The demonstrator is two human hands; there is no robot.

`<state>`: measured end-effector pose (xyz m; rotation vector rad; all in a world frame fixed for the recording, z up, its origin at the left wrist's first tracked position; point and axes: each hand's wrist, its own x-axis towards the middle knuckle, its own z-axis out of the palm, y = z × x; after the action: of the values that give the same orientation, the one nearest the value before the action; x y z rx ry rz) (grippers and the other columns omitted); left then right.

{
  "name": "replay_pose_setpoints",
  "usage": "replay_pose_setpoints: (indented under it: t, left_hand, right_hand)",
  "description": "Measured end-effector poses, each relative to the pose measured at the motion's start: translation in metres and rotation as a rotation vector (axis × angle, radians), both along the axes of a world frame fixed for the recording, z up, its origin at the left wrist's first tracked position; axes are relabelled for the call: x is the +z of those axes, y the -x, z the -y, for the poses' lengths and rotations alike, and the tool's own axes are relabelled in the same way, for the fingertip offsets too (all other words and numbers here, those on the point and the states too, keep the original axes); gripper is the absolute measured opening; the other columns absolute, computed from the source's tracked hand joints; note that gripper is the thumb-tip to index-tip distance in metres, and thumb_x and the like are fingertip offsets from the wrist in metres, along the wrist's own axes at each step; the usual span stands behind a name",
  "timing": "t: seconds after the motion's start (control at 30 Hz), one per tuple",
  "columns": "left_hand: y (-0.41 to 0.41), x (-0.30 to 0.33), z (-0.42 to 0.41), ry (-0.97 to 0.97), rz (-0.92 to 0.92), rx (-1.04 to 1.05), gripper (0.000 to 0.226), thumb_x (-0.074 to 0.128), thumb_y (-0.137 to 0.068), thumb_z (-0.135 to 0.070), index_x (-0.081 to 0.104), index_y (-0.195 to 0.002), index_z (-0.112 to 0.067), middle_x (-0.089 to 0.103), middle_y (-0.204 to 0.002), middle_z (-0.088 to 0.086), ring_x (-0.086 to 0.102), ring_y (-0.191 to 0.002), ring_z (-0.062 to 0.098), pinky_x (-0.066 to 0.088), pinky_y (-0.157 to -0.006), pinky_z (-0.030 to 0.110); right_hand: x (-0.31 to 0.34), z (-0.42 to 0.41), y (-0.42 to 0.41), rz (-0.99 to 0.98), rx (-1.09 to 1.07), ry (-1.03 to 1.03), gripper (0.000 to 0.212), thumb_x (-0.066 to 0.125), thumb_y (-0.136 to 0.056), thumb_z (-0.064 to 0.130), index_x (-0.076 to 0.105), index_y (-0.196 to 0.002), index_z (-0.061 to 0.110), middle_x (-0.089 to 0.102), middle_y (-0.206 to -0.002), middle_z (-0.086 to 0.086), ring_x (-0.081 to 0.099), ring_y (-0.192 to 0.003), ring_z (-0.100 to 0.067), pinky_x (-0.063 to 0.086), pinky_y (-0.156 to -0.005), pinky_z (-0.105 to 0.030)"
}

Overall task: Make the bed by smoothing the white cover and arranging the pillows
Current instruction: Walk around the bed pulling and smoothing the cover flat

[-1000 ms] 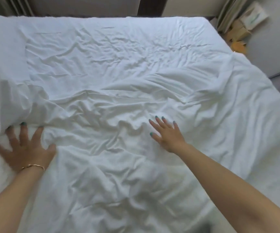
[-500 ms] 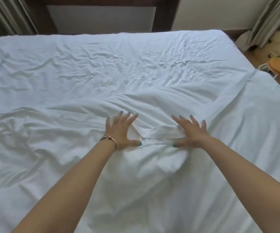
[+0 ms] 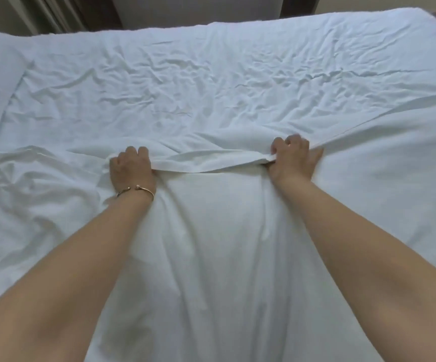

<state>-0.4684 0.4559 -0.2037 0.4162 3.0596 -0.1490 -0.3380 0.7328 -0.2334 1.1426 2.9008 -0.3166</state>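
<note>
Gripping white cover (image 3: 211, 231) edge, left hand (image 3: 130, 168) at 10 o'clock, right hand (image 3: 294, 159) at 2, fingers curled tight; uneven pull skews it.

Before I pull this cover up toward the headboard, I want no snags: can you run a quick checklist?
1. Left hand grips the white cover at its edge: ok.
2. Right hand grips the same edge: ok.
3. Edge between the hands taut: not ok, it sags in a fold.
4. Sheet ahead smooth: not ok, wrinkled.
5. Pillows in place: cannot tell, none in view.
</note>
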Motion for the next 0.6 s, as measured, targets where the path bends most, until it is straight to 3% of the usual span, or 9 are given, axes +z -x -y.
replay_pose_setpoints:
  t: [0.07,0.1,0.17,0.23,0.3,0.4,0.6]
  left_hand:
    - [-0.004,-0.025,0.000,-0.024,-0.106,0.012,0.050,0.054,-0.083,-0.004,0.041,-0.131,-0.006,0.041,-0.128,0.019,0.038,-0.125,0.037,0.014,-0.116,0.056]
    - [-0.005,-0.032,-0.002,-0.095,-0.174,-0.065,0.055,0.056,-0.081,-0.007,0.039,-0.134,-0.010,0.039,-0.133,0.016,0.032,-0.132,0.037,0.007,-0.115,0.062]
    - [-0.016,-0.038,-0.010,-0.231,-0.258,-0.394,0.056,0.057,-0.084,-0.030,0.040,-0.136,-0.026,0.037,-0.139,0.006,0.025,-0.139,0.034,0.006,-0.108,0.070]
    - [-0.025,-0.044,-0.015,-0.241,0.005,-0.505,0.069,0.048,-0.078,-0.070,0.028,-0.141,-0.049,0.020,-0.155,-0.003,0.004,-0.147,0.032,-0.001,-0.106,0.071]
    - [-0.020,-0.055,-0.016,-0.130,0.333,-0.349,0.090,0.035,-0.063,-0.092,-0.001,-0.140,-0.063,-0.013,-0.159,-0.013,-0.025,-0.144,0.029,-0.009,-0.108,0.069]
    - [-0.007,-0.077,-0.020,-0.135,0.471,-0.275,0.103,0.044,-0.055,-0.095,-0.013,-0.136,-0.066,-0.027,-0.155,-0.018,-0.034,-0.140,0.026,-0.005,-0.109,0.067]
    - [0.005,-0.088,-0.024,-0.266,0.515,-0.281,0.099,0.058,-0.057,-0.086,0.008,-0.140,-0.064,-0.011,-0.157,-0.021,-0.025,-0.144,0.026,0.009,-0.110,0.066]
  right_hand:
    - [-0.035,-0.002,-0.008,0.015,-0.045,0.162,0.025,0.057,-0.089,0.035,0.048,-0.112,0.036,0.030,-0.145,0.002,0.009,-0.146,-0.020,0.002,-0.111,-0.063]
    - [-0.048,-0.004,-0.010,0.002,-0.037,0.206,0.025,0.055,-0.090,0.036,0.046,-0.114,0.036,0.024,-0.149,0.003,0.003,-0.148,-0.018,0.000,-0.111,-0.064]
    - [-0.065,-0.007,-0.010,0.000,-0.023,0.219,0.027,0.053,-0.091,0.030,0.043,-0.115,0.038,0.019,-0.152,0.003,-0.001,-0.149,-0.017,-0.003,-0.112,-0.064]
    - [-0.069,-0.008,-0.005,-0.005,-0.043,0.216,0.027,0.052,-0.090,0.028,0.042,-0.112,0.040,0.018,-0.151,0.003,-0.001,-0.149,-0.017,-0.007,-0.112,-0.063]
    - [-0.070,-0.011,0.001,0.005,-0.069,0.225,0.024,0.050,-0.090,0.029,0.043,-0.108,0.043,0.019,-0.150,0.003,0.003,-0.148,-0.016,-0.011,-0.111,-0.061]
    - [-0.075,-0.011,0.005,0.010,-0.098,0.219,0.023,0.050,-0.089,0.028,0.041,-0.100,0.046,0.020,-0.149,0.004,0.010,-0.146,-0.015,-0.011,-0.111,-0.061]
    - [-0.067,-0.003,0.015,0.111,-0.128,0.084,0.029,0.051,-0.088,0.024,0.040,-0.104,0.045,0.016,-0.149,0.002,0.003,-0.146,-0.021,-0.004,-0.111,-0.068]
